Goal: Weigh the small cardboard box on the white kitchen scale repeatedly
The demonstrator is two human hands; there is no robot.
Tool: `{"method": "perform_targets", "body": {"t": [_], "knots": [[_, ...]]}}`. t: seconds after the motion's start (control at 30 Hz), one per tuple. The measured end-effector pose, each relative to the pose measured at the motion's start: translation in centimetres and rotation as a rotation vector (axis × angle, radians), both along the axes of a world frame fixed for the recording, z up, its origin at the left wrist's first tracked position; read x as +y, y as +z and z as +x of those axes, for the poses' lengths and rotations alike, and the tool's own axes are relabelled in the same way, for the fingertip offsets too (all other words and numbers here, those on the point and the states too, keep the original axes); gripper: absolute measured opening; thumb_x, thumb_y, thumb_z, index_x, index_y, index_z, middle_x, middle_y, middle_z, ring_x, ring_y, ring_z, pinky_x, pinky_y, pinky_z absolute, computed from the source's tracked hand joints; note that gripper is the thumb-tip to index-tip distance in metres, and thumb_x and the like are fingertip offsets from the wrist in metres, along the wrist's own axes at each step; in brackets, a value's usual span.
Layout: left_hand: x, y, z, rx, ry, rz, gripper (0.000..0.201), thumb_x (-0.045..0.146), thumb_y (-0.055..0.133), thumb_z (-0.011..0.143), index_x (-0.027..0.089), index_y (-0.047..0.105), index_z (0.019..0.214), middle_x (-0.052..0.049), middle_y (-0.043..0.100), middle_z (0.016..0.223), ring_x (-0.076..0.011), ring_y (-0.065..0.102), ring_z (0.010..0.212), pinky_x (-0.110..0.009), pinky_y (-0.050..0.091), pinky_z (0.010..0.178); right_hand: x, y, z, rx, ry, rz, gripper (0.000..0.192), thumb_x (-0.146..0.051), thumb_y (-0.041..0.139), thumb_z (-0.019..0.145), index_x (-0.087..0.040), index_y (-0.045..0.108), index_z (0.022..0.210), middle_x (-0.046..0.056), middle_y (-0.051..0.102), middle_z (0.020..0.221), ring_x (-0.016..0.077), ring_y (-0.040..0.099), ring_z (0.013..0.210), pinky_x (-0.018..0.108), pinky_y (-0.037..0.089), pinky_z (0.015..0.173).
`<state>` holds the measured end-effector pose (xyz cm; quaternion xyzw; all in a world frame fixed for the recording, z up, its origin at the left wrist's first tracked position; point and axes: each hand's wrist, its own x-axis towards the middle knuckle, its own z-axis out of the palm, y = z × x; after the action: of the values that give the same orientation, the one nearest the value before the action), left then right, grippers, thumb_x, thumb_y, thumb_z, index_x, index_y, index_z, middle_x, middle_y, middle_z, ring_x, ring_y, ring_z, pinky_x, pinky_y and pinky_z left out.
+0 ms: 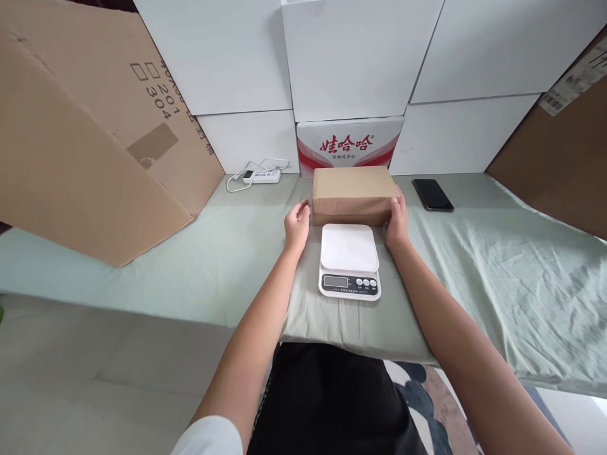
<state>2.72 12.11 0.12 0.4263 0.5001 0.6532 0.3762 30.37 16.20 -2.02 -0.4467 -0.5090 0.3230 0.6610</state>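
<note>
A closed brown cardboard box (355, 183) rests on the cloth-covered table, just behind a white digital kitchen scale (349, 248). My right hand (397, 218) grips the box's right end, thumb on the front face and fingers round the side. Beside the left end is my left hand (298, 224), its fingers loosely bent and slightly apart from the cardboard; nothing shows in it. The scale's platform is bare and its display looks blank.
Behind stands a red-and-white carton (351, 145) below stacked white boxes (348, 60). A white power strip (262, 176) with its cable lies back left, a black phone (432, 194) back right. Large brown cartons (85, 126) flank the green tablecloth (213, 253).
</note>
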Motion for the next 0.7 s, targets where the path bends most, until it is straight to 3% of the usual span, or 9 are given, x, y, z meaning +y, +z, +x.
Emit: {"method": "perform_targets", "body": {"t": [0.27,0.53,0.63,0.7], "knots": [[-0.5,0.5,0.0,0.025,0.066,0.002,0.013,0.033,0.069,0.099,0.022,0.076,0.098,-0.012,0.088,0.125,-0.0260,0.081,0.128,-0.042,0.064,0.112,-1.1,1.0,-0.6,-0.015,-0.002,0.010,0.073,-0.077,0.056,0.095,-0.031,0.063,0.151,0.006,0.061,0.171,0.0322,0.048,0.167,0.056,0.032,0.146],[-0.8,1.1,0.1,-0.041,0.085,0.005,0.023,0.039,0.065,0.105,0.024,0.062,0.087,-0.012,0.087,0.118,-0.0246,0.084,0.116,-0.035,0.065,0.093,-1.4,1.3,-0.7,-0.024,-0.010,0.025,0.074,-0.078,0.057,0.095,-0.030,0.065,0.151,0.006,0.064,0.168,0.0329,0.051,0.165,0.059,0.033,0.144],[-0.8,1.3,0.0,-0.042,0.132,-0.008,0.031,0.042,0.060,0.109,0.025,0.059,0.082,-0.006,0.084,0.095,-0.0194,0.083,0.089,-0.029,0.059,0.074,-1.0,0.9,-0.5,-0.025,-0.016,0.014,0.075,-0.081,0.057,0.093,-0.032,0.065,0.150,0.005,0.064,0.167,0.0331,0.050,0.165,0.061,0.032,0.144],[-0.6,1.4,-0.2,-0.042,0.193,-0.003,0.041,0.044,0.056,0.112,0.026,0.055,0.075,0.000,0.071,0.072,-0.0140,0.069,0.064,-0.026,0.050,0.063,-0.7,0.6,-0.3,-0.021,-0.014,-0.005,0.075,-0.082,0.055,0.094,-0.035,0.063,0.152,0.003,0.062,0.169,0.0321,0.050,0.165,0.061,0.034,0.143]]}}
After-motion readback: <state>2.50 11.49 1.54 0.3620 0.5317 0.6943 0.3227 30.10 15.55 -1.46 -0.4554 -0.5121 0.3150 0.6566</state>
